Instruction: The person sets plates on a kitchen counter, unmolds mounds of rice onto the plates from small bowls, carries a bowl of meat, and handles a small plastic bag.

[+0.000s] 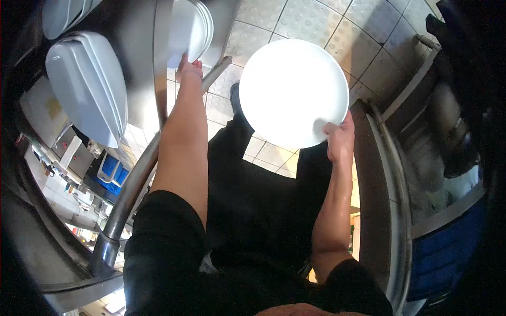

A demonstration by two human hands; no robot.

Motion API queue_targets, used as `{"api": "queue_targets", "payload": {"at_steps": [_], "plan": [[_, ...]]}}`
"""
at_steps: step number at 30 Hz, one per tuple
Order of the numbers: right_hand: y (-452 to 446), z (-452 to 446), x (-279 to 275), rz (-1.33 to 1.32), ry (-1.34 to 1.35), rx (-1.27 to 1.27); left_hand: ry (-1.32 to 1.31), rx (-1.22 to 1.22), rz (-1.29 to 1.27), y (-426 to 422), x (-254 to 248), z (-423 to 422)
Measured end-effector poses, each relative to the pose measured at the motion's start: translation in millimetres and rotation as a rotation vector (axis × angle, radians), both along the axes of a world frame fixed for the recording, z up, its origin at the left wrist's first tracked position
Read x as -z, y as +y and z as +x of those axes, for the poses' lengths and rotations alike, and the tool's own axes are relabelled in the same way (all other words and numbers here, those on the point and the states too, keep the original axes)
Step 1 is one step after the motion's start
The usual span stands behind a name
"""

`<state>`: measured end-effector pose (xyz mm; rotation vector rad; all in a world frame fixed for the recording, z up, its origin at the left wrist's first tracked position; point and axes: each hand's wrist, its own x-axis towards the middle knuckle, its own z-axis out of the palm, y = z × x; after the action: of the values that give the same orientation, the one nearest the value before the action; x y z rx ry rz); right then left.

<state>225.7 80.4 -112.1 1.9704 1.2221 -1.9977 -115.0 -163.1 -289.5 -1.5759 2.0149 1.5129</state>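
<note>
A large round white plate [292, 92] is held out over the floor by my right hand [340, 138], thumb on its upper face and fingers at the rim. My left hand [190, 69] reaches forward to a stack of white plates [196, 31] at the upper left. Its fingers are curled at the near edge of that stack, with the thumb against the plates. Just left of my left arm, on the metal surface, stand several nested oblong white dishes [87, 87].
A metal rail [132, 184] runs beside my left arm. Another metal-edged counter [392, 174] is close on my right. Tiled floor [305, 21] lies ahead. A blue crate [112, 174] shows at lower left, and more white dishes [66, 16] at the top left.
</note>
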Motion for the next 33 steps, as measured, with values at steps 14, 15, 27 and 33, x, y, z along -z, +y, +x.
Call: {"api": "queue_targets", "payload": {"at_steps": [14,15,27,33], "plan": [[14.7,-29.8,6.7,0.084,0.011,-0.278,0.318,-0.081,0.264,-0.6,-13.5,11.6],[14.6,-30.7,7.7,0.082,0.013,-0.277,0.289,-0.123,0.287,-0.7,-12.3,7.6],[12.6,-28.0,20.6,0.160,0.036,-0.330,0.187,-0.152,0.384,5.9,3.0,-12.2],[15.9,-35.0,11.4,0.168,0.000,-0.350,0.452,-0.236,0.414,18.6,-15.4,-14.0]]}}
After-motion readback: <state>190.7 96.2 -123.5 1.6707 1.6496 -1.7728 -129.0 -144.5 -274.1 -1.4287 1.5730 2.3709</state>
